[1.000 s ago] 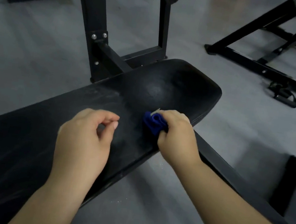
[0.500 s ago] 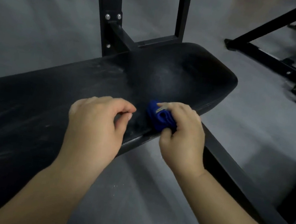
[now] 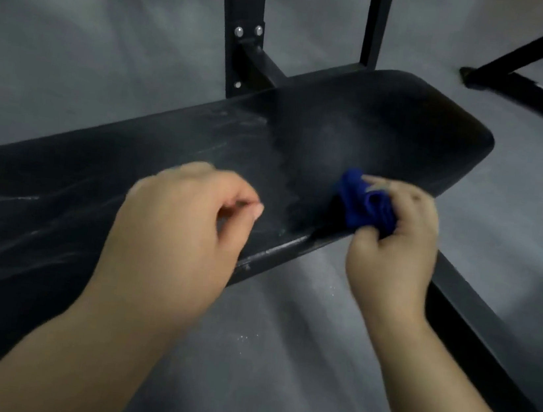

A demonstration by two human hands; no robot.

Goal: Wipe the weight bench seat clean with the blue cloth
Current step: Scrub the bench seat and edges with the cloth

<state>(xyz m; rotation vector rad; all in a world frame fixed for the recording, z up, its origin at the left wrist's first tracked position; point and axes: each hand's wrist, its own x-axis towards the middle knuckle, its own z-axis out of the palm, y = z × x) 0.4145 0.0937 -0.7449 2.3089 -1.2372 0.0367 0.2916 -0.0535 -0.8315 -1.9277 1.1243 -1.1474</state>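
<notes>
Head view: right hand [image 3: 395, 250] grips the bunched blue cloth [image 3: 360, 202] at the bench [image 3: 167, 143] seat's near edge, 3 o'clock. Left hand [image 3: 177, 228], 9 o'clock of it, is loosely curled, holding nothing.

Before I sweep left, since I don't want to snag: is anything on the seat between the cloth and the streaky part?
Only your own left hand, loosely curled over the bench seat just left of the blue cloth bunched in your right hand. No other object shows on the pad.
</notes>
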